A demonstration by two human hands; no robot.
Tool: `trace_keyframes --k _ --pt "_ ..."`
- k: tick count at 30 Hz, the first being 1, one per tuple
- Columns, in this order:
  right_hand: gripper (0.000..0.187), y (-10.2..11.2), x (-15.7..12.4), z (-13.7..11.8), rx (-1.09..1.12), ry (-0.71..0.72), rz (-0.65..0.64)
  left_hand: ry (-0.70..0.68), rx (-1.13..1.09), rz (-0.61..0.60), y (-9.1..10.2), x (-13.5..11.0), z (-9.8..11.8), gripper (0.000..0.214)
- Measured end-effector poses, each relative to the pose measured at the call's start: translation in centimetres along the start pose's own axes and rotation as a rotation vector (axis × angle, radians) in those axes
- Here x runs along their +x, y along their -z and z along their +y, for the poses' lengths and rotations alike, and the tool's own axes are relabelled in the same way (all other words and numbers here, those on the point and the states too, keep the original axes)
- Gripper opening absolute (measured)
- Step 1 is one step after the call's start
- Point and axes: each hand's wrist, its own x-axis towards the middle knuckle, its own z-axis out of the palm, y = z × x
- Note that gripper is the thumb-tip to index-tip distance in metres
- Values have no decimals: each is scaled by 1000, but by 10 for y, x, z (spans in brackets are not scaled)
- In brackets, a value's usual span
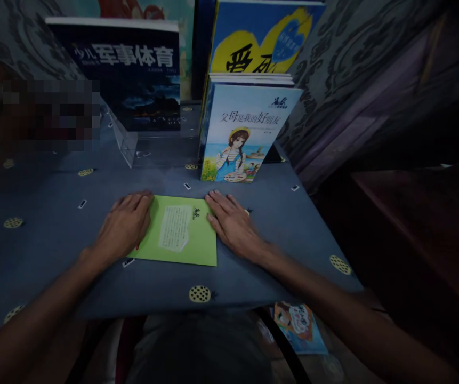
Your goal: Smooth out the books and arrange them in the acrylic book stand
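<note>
A thin green book (181,232) lies flat on the blue patterned tablecloth (53,234), back cover up with a pale text panel. My left hand (124,225) rests flat on its left edge, fingers stretched forward. My right hand (233,224) lies flat along its right edge, fingers spread a little. Neither hand grips anything.
Behind the green book stands a stack of light-blue books with a girl on the cover (240,136). Farther back stand a dark navy book (133,74) on a clear stand (123,136) and a blue-and-yellow book (261,37). Another book (299,325) lies on the floor below the table's front edge.
</note>
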Motion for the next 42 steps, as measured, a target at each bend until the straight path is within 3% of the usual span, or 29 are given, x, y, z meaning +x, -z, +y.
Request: trace_keyframes --k 6,10,14,16,21,24,28,32,37,42 --pt "46 -5 23 -2 -35 25 -3 65 149 -11 14 -6 20 37" --pt "45 -7 25 2 -3 43 30 -131 -21 -2 7 -10 54 48" --pt "45 -6 21 4 30 60 56 -273 -116 -100 -4 -13 79 74" --pt "43 -6 20 5 35 69 63 -255 -107 -131 -7 -17 74 84" --pt "42 -7 21 7 54 82 67 -150 -89 -136 -7 -44 33 103" --pt "42 -7 21 10 85 89 67 -122 -82 -104 -6 -56 19 97" --pt "40 -4 18 12 175 91 95 -136 -29 -53 -1 -57 21 91" --pt "36 1 16 12 290 125 132 -265 18 -6 7 -58 28 72" --pt "35 3 16 12 376 180 127 -418 158 149 12 -61 36 37" --pt "36 5 16 13 396 219 100 -495 156 183 19 -50 35 23"
